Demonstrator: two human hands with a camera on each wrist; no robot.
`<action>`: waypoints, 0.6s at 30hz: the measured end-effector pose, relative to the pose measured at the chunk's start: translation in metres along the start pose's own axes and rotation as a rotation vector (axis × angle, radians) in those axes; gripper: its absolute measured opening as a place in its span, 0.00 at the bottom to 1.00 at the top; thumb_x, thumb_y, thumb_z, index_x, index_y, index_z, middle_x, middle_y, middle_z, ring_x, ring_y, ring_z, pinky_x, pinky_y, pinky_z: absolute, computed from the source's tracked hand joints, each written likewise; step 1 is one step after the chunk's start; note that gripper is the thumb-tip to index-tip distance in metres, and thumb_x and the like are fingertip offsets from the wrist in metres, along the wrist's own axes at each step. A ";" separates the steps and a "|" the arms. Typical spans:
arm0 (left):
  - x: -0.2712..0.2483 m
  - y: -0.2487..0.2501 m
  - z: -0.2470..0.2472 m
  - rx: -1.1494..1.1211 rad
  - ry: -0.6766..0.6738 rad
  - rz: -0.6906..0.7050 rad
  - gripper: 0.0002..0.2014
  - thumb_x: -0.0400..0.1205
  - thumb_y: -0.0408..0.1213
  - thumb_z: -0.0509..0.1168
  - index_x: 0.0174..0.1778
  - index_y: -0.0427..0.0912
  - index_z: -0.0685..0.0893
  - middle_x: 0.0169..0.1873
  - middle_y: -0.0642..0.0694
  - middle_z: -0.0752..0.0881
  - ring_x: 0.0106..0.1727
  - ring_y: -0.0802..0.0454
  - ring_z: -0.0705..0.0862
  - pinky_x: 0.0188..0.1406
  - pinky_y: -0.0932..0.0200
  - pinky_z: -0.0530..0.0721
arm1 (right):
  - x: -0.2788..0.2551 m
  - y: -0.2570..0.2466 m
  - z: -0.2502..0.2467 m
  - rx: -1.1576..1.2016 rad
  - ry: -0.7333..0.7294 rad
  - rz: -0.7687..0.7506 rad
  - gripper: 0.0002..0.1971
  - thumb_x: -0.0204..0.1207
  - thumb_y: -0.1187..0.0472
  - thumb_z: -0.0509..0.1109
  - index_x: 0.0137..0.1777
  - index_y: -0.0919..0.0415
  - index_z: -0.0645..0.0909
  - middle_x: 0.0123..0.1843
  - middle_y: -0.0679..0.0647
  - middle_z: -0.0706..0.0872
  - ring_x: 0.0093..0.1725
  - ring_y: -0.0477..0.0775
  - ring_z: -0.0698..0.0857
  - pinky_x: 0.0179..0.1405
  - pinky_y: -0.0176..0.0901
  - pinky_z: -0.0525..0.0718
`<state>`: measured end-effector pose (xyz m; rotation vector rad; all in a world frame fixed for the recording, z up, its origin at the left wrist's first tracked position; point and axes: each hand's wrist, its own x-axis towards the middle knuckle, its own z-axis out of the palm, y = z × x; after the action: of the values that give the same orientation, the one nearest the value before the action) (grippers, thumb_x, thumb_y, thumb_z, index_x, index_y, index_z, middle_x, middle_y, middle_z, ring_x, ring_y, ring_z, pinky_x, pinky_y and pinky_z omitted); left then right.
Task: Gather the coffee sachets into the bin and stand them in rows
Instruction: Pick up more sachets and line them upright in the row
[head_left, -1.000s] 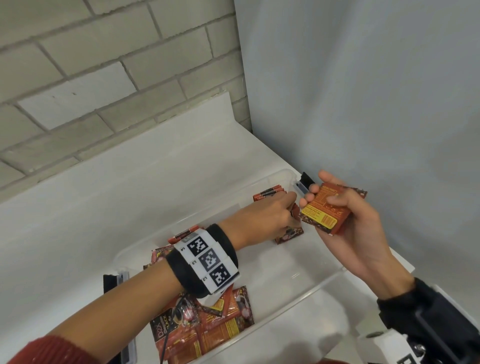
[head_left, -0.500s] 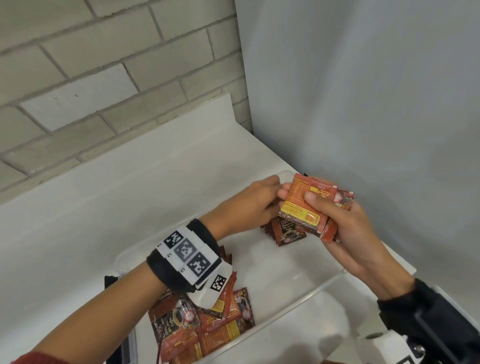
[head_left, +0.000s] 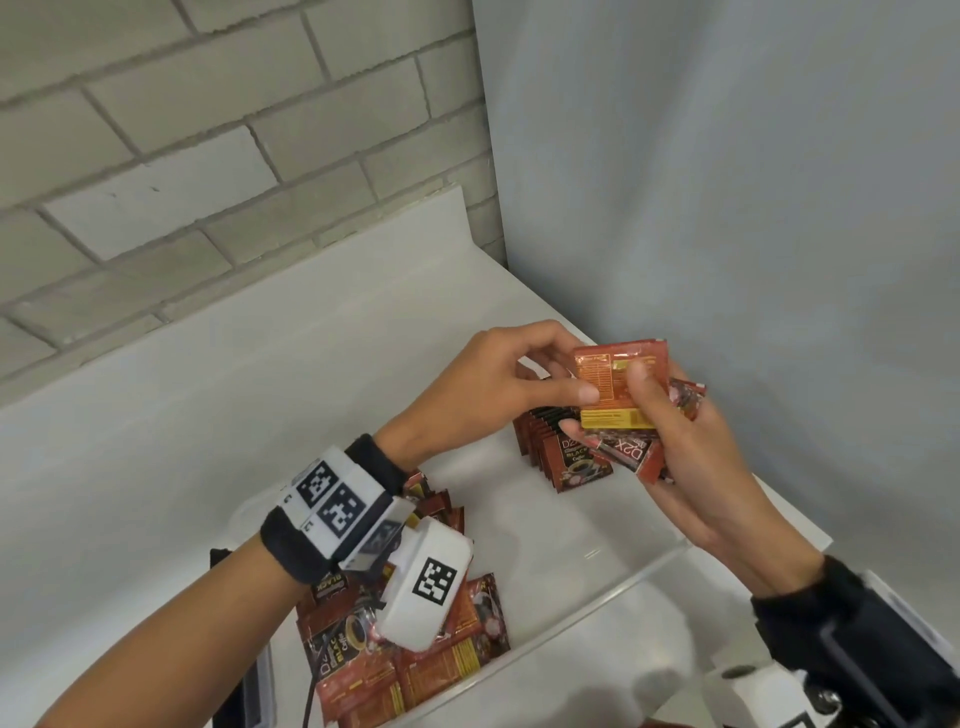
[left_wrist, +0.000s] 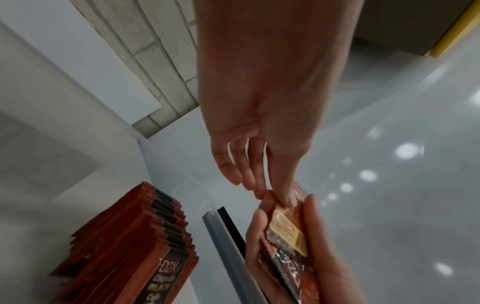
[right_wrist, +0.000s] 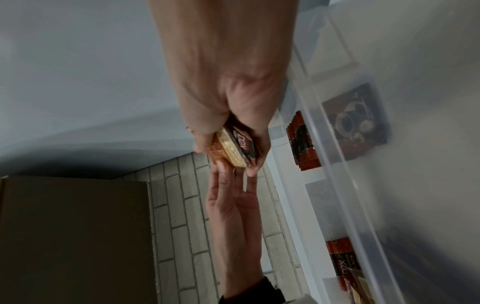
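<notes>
Change: since a second ago both hands have come up out of the bin and met above its far end; the left hand (head_left: 511, 376) has left the standing row and gone to the bundle.
Worktop: a smooth white worktop (head_left: 171, 415) set in a corner, with a pale brick wall (head_left: 208, 130) behind and a plain grey wall (head_left: 727, 182) to the right.
Bin: a clear, hard plastic bin (head_left: 587, 605) with a rounded rim, lying on the worktop.
Standing row: about ten flat red and black sachets (head_left: 558, 449) upright on edge at the bin's far end, packed face to face.
Loose pile: more glossy foil sachets (head_left: 415, 670) lying flat and overlapping at the near end of the bin.
Right hand: the right hand (head_left: 675, 467) is clasped around a small bundle of sachets (head_left: 618, 400), with the thumb across the orange back panel.
Left hand: thumb and fingertips pinch the left edge of the front sachet in the bundle; the other fingers are loosely curled.
</notes>
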<state>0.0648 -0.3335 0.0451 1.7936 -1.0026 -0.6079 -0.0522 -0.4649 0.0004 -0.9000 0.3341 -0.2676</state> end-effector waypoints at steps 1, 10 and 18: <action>0.000 0.001 0.000 -0.009 0.008 0.010 0.06 0.76 0.35 0.74 0.46 0.48 0.86 0.41 0.58 0.87 0.47 0.51 0.85 0.49 0.48 0.84 | 0.000 0.000 0.000 0.014 0.006 0.006 0.32 0.68 0.46 0.69 0.67 0.67 0.76 0.54 0.61 0.91 0.51 0.57 0.91 0.44 0.46 0.90; -0.004 0.002 -0.005 -0.036 0.058 0.129 0.06 0.74 0.32 0.75 0.39 0.44 0.84 0.42 0.42 0.89 0.48 0.41 0.84 0.50 0.42 0.81 | 0.004 -0.001 -0.001 0.069 -0.059 0.139 0.64 0.41 0.21 0.74 0.74 0.64 0.73 0.64 0.62 0.87 0.61 0.58 0.88 0.51 0.50 0.89; -0.007 -0.005 -0.010 0.010 0.046 0.211 0.06 0.74 0.28 0.74 0.41 0.43 0.87 0.43 0.44 0.87 0.47 0.55 0.82 0.47 0.45 0.81 | 0.003 -0.004 -0.003 0.196 -0.136 0.240 0.35 0.58 0.33 0.73 0.52 0.64 0.86 0.43 0.62 0.88 0.33 0.53 0.86 0.32 0.44 0.87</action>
<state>0.0703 -0.3212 0.0441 1.6756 -1.1477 -0.4296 -0.0512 -0.4707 0.0011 -0.6738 0.2812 -0.0166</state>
